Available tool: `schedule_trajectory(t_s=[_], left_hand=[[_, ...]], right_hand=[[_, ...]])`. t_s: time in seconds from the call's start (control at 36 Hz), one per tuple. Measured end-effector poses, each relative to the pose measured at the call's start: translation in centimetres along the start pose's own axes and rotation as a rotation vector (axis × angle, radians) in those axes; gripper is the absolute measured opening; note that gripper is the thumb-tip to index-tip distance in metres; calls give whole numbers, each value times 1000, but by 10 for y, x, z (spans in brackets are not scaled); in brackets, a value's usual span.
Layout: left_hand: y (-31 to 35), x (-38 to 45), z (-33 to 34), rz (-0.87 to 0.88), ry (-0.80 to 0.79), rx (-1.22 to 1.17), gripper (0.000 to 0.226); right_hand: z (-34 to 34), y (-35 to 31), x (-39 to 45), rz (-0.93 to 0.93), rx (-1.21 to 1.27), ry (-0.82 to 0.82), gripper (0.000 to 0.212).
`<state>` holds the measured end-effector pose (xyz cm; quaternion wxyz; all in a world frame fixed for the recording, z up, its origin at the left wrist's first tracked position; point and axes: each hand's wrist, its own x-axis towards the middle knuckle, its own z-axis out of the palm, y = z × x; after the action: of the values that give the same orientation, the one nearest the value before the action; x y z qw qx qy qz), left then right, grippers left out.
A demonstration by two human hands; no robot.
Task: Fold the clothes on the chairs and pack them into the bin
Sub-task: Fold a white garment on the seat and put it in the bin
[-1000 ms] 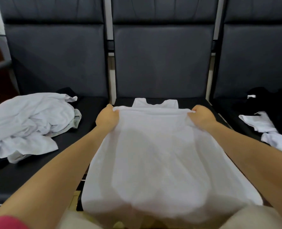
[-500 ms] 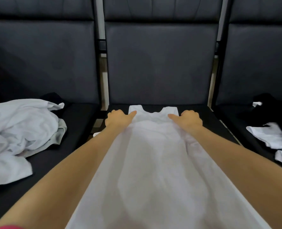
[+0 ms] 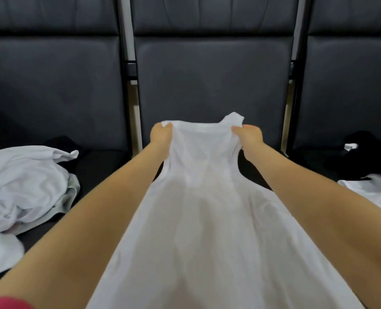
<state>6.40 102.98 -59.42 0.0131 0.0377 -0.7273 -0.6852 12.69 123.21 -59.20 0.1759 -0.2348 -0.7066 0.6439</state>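
A white sleeveless top [image 3: 207,208] stretches from my lap up over the middle chair [image 3: 212,85], its far end raised off the seat. My left hand [image 3: 161,136] grips the left shoulder strap, and my right hand [image 3: 248,134] grips the right one. A crumpled pile of white clothes [image 3: 22,181] lies on the left chair's seat. Black and white garments [image 3: 368,175] lie on the right chair. No bin is in view.
Three dark padded chairs stand side by side with metal posts [image 3: 127,70] between their backs. A black garment [image 3: 62,143] peeks out behind the white pile on the left seat.
My hands went from pressing the top flat on the seat to gripping its shoulder straps, and its far end is now lifted off the seat. The view moved closer.
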Motion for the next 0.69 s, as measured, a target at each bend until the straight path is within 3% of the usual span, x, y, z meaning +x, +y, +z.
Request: schedule_trajectory(t_s=[0.08, 0.17, 0.31, 0.36, 0.42, 0.47, 0.53, 0.58, 0.64, 0.69], left_hand=[[25, -23, -6, 0, -29, -141, 12], [36, -47, -16, -23, -104, -324, 11], [29, -95, -44, 100, -166, -244, 23], [14, -110, -58, 107, -207, -197, 39], [-5, -127, -73, 105, -254, -82, 44], [-23, -142, -91, 181, -379, 139, 37], [-36, -162, -110, 223, -611, 436, 30], [-44, -176, -123, 157, -767, 662, 49], [-50, -177, -127, 106, -770, 791, 60], [-52, -169, -124, 155, -647, 916, 58]], right_hand=[[-8, -24, -26, -7, 118, -31, 35], [-18, -35, -50, -28, 172, -83, 21], [-45, -28, -90, -137, 6, -117, 27], [-57, -15, -108, -195, -80, -177, 15], [-72, 5, -128, -269, -173, -289, 13], [-88, 26, -139, -341, -437, -493, 8], [-100, 43, -152, -272, -814, -735, 10], [-107, 48, -160, -152, -949, -880, 19], [-109, 38, -163, -148, -854, -880, 25], [-104, 29, -159, -193, -792, -751, 26]])
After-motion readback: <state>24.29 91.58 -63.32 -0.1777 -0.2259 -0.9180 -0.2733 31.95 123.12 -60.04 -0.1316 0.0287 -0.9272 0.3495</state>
